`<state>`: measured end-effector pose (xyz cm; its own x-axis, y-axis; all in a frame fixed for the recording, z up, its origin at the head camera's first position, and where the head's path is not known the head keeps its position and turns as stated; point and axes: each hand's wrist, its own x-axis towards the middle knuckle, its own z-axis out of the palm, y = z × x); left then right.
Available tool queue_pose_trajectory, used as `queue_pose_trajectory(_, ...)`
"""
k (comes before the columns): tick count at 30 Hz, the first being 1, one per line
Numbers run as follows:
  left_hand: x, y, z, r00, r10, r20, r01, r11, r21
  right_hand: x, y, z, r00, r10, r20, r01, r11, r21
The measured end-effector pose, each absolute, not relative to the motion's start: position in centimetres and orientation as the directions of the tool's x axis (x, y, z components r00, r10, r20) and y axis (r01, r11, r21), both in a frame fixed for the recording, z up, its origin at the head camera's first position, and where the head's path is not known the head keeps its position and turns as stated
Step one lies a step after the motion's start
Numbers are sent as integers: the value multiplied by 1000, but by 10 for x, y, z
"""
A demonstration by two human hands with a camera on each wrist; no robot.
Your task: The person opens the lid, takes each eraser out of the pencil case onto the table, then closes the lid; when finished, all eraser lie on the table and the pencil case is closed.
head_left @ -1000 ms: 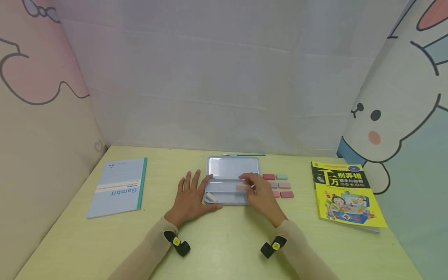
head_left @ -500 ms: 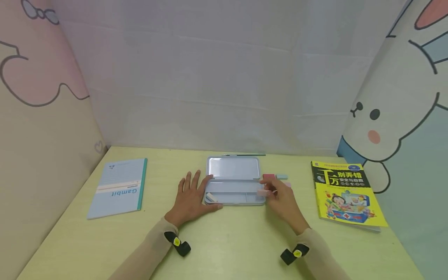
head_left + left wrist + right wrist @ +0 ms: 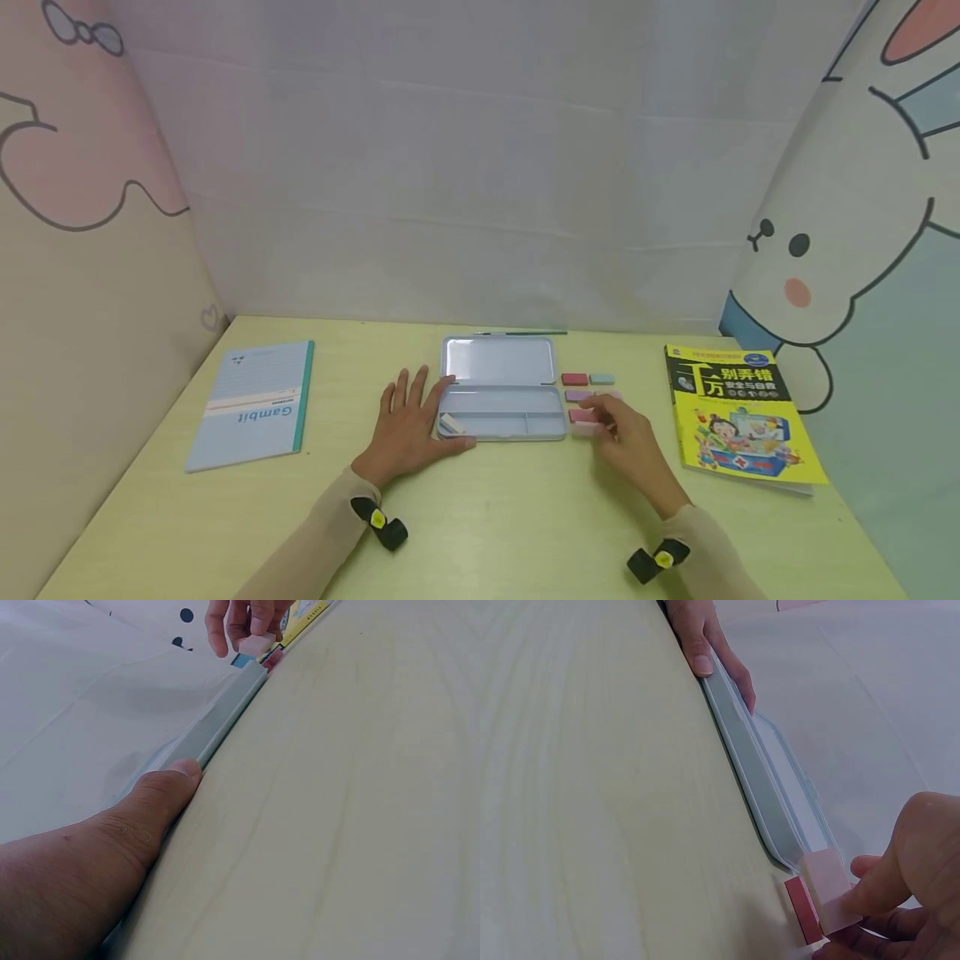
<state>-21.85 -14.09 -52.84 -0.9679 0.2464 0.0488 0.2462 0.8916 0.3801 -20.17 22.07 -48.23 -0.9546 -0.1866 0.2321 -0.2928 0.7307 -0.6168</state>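
Observation:
A light blue hinged case lies with its lid up in the middle of the table. My left hand rests at its left end, fingers spread and thumb along the front edge. Inside the left compartment lies a small white block with a blue part. My right hand pinches a pale pink block between thumb and fingers, just right of the case. Close beside it in the right wrist view is a dark pink block. The right hand partly hides the small blocks under it.
More small blocks stand right of the case: a red one, a mint one and a purple one. A thin paintbrush lies behind the lid. A notebook is at left, a yellow book at right.
My right hand has carried the pale pink block from over the case rightward to the small blocks beside it. My left hand has stayed at the case's left end.

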Motion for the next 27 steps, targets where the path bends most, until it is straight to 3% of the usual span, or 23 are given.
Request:
queue_pose_trajectory(10,-217,-140,-525,-970,242,25,232,889,394,-202,225,-486,-959,-221,175,-282,759,-587)
queue_pose_trajectory(21,-217,-140,-525,-970,243,24,234,892,387,-200,224,-491,-925,-185,332,-347,764,-544)
queue_pose_trajectory(27,-216,-140,-523,-970,242,19,230,891,391,-201,221,-491,-920,-184,345,-357,754,-551)
